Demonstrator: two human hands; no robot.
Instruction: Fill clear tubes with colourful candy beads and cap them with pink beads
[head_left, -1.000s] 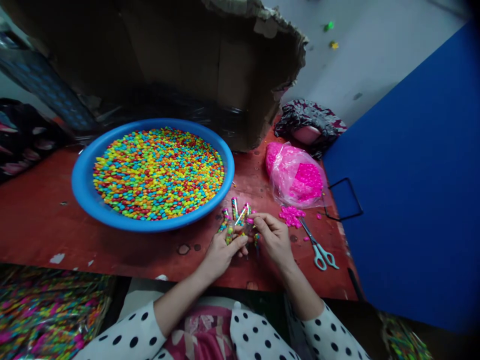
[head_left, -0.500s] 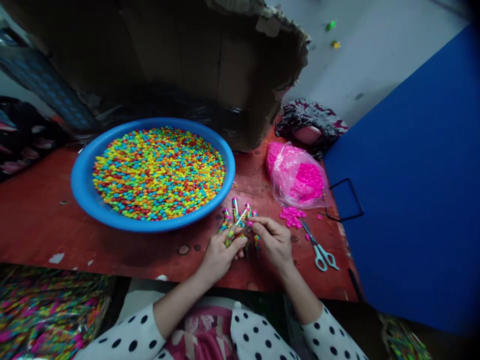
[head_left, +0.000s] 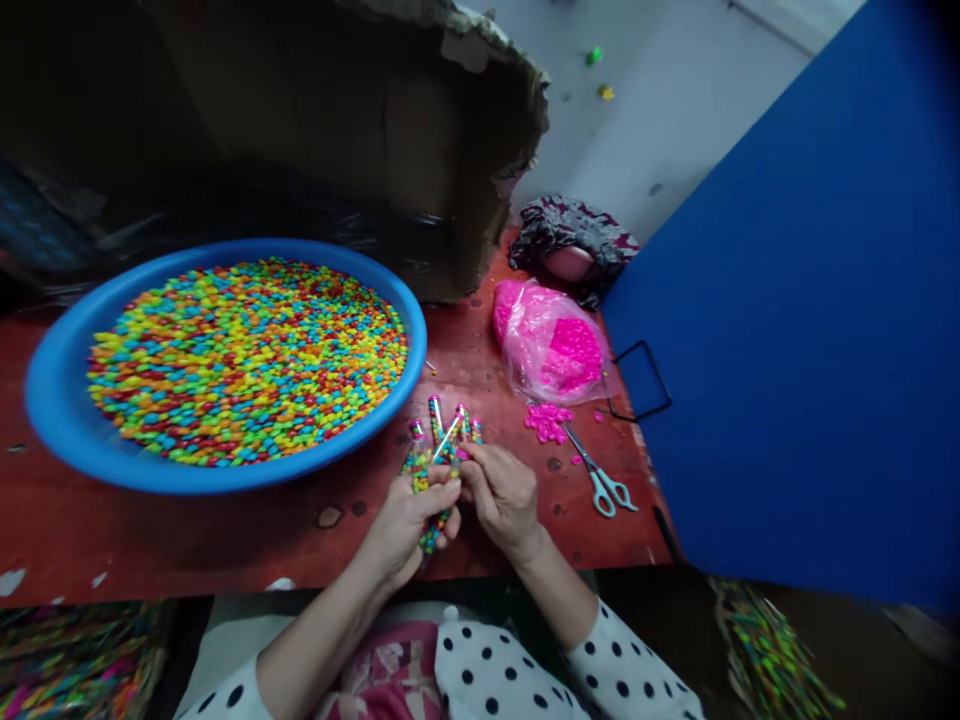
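Note:
Clear tubes of coloured candies [head_left: 420,472] are gripped in my left hand [head_left: 401,525], with its thumb across them. My right hand [head_left: 502,495] is close beside it, thumb and forefinger pinching a small pink cap [head_left: 463,454] near the tubes' upper ends. The fingers partly hide the cap. Just beyond my hands, several candy-filled tubes with pink caps [head_left: 435,410] lie on the red table [head_left: 337,550]. To the right sit a small pile of pink caps [head_left: 547,422] and scissors with pale blue handles [head_left: 609,492].
A wide blue basin [head_left: 64,400] full of coloured candies stands at left. Behind it rises a torn cardboard box [head_left: 420,150]. A plastic bag of pink caps [head_left: 555,350] and a patterned cloth bundle [head_left: 577,225] are at back right, beside a blue panel [head_left: 772,330].
The view has turned, so the table things appear farther left. My left hand has rotated, showing more of the candy-filled tubes in it. My right hand stays pinched on the cap, close to them.

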